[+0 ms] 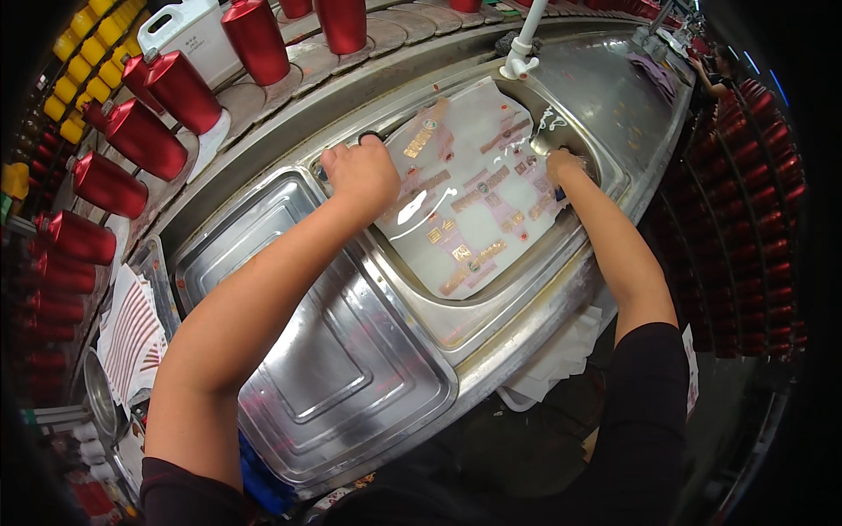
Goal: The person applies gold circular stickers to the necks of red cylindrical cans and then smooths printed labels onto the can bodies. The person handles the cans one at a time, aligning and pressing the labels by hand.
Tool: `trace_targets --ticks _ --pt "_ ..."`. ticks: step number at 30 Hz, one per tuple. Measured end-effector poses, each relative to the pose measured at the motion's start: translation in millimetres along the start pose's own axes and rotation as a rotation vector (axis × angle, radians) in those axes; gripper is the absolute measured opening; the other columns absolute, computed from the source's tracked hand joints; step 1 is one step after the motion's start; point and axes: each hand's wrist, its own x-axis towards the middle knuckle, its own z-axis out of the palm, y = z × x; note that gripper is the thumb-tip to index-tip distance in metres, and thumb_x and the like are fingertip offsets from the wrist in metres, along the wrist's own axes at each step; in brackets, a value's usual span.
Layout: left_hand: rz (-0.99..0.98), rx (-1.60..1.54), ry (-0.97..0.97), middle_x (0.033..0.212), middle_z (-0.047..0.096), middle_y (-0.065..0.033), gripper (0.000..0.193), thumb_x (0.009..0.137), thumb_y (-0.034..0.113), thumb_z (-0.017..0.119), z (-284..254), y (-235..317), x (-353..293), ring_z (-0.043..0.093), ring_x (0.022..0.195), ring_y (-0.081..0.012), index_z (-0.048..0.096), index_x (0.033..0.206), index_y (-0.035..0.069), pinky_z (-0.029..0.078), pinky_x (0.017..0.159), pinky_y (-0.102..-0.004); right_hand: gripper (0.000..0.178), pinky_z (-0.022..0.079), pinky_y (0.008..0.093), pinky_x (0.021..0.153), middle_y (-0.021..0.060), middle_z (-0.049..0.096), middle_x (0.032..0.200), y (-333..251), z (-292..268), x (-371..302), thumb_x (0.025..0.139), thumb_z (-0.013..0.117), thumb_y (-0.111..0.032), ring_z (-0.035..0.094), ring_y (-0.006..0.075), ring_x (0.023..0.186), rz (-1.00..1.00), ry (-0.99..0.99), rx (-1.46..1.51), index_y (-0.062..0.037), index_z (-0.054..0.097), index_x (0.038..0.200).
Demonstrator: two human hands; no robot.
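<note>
A steel sink basin [517, 289] holds a white sheet [478, 188] lying in water, printed with several small gold and pink labels. My left hand [361, 171] is closed at the sheet's left edge, near a dark round object at the basin's rim. My right hand [561, 167] is closed at the sheet's right edge, fingers partly under water. What each hand grips beyond the sheet's edge is hard to tell.
A stamped steel tray [324, 368] lies left of the basin. Red bottles [145, 140] line curved wooden racks at left and top. Yellow caps [83, 53] are top left. A white tap [522, 48] stands behind the basin. Striped label sheets [132, 333] lie lower left. Another person's arm [710, 83] shows top right.
</note>
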Motion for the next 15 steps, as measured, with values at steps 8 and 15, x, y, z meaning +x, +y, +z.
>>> trace_targets --ticks 8,15 --pt "0.0 0.16 -0.118 0.116 0.07 -0.0148 0.033 0.085 0.021 0.058 -3.2 3.9 6.1 0.058 0.118 -0.032 0.075 0.111 0.01 0.032 0.102 -0.045 0.042 0.059 0.047 0.091 0.02 0.059 0.139 -4.4 12.6 4.4 0.089 0.068 -0.018 0.064 0.0344 0.123 -0.059 0.073 -0.092 -0.0054 0.067 0.129" --pt "0.148 0.2 0.051 0.108 0.072 -0.0146 0.02 0.082 0.014 0.062 8.6 -7.4 1.5 0.062 0.111 -0.0309 0.074 0.097 0.009 0.041 0.096 -0.0432 0.041 0.061 0.0487 0.084 0.0215 0.056 0.142 -6.6 22.0 9.6 0.087 0.069 -0.016 0.065 0.0327 0.122 -0.034 0.111 -0.12 -0.0052 0.068 0.126"
